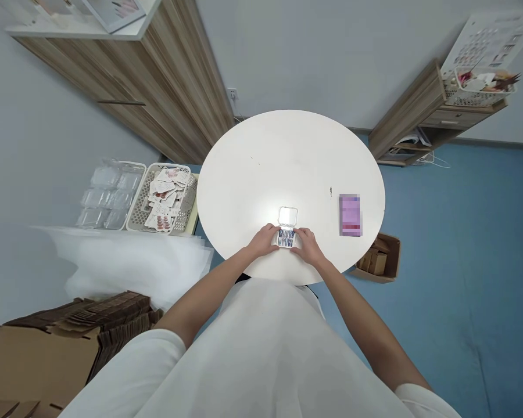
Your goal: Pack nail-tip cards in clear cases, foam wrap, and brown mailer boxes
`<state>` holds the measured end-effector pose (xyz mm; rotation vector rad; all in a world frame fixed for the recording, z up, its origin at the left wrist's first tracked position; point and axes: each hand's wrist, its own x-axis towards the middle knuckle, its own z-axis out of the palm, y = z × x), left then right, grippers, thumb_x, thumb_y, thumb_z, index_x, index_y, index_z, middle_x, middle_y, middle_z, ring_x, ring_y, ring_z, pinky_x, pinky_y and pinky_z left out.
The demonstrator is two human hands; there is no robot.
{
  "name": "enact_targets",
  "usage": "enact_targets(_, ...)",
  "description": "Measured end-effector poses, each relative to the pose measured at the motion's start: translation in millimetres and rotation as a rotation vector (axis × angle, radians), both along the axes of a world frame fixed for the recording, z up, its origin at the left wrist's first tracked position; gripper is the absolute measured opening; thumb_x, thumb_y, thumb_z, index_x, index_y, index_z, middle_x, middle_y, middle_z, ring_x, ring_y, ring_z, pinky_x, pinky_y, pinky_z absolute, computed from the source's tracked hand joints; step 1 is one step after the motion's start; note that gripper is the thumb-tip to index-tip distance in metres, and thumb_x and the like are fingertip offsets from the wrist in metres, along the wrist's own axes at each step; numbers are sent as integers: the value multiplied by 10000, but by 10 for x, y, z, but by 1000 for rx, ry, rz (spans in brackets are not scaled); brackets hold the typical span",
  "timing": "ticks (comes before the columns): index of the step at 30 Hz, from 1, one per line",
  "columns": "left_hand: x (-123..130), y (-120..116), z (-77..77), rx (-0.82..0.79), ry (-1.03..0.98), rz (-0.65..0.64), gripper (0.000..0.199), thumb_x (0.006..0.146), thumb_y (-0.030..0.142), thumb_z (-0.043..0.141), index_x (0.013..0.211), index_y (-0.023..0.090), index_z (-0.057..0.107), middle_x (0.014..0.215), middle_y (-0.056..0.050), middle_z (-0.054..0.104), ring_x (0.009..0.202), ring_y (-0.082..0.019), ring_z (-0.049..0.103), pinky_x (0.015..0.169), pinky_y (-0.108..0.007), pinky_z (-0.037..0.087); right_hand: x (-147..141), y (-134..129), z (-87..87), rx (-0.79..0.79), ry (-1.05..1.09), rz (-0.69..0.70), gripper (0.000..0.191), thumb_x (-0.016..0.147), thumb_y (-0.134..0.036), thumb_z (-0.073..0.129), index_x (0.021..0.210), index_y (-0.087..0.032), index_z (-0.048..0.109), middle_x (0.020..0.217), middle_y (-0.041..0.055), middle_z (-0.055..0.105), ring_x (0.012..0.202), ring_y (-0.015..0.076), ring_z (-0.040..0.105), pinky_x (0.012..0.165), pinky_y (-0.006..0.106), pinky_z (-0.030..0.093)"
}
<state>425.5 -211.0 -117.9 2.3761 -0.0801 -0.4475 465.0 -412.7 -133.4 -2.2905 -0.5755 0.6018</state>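
Observation:
A small clear plastic case (286, 238) lies near the front edge of the round white table, its transparent lid (287, 216) raised on the far side. Inside are several dark, shiny press-on nails in two rows. My left hand (264, 241) grips the case's left side, fingers at the upper corner and thumb at the lower one. On the right side, my right hand (307, 246) holds it in the same manner. Both hands rest at table level.
The white table (244, 174) bears a pixelated purple item (350, 215) at right. Left of it stand a basket of cards (163, 197), clear boxes (108, 194) and flattened cardboard (39, 360). An open carton (391, 258) sits on the floor at right; wooden cabinets stand behind.

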Motion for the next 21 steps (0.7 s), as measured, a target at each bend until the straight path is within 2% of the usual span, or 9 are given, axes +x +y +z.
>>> enact_targets(5, 112, -20, -99, 71, 23, 19, 637, 612, 245, 686, 1192, 232, 423, 1073, -67, 459, 1018, -236, 476, 833, -353, 417, 106, 63, -94, -36, 39, -8, 626, 668, -256, 615, 1240, -261, 362, 1162, 66, 412, 1125, 253, 378, 908, 418, 362)
enact_targets(14, 92, -31, -224, 74, 30, -4, 645, 669, 189, 625, 1251, 237, 352, 1108, -65, 445, 997, -211, 492, 815, -318, 427, 89, 112, -181, -62, -13, -17, 637, 653, -207, 611, 1238, -210, 359, 1140, 82, 442, 1107, 252, 387, 901, 401, 374)
enact_targets(18, 81, -37, -217, 72, 39, -11, 671, 682, 192, 613, 1280, 249, 315, 1133, -72, 436, 1019, -217, 483, 823, -325, 423, 86, 110, -177, -56, 8, -30, 645, 652, -195, 604, 1247, -218, 355, 1153, 79, 434, 1125, 258, 382, 921, 418, 362)
enact_targets(21, 41, -27, -189, 23, 69, 46, 745, 654, 216, 651, 1303, 218, 284, 1144, -92, 438, 1015, -224, 485, 829, -333, 423, 66, 81, -156, -27, 44, -68, 680, 638, -210, 623, 1261, -217, 352, 1175, 85, 428, 1142, 259, 378, 936, 421, 358)
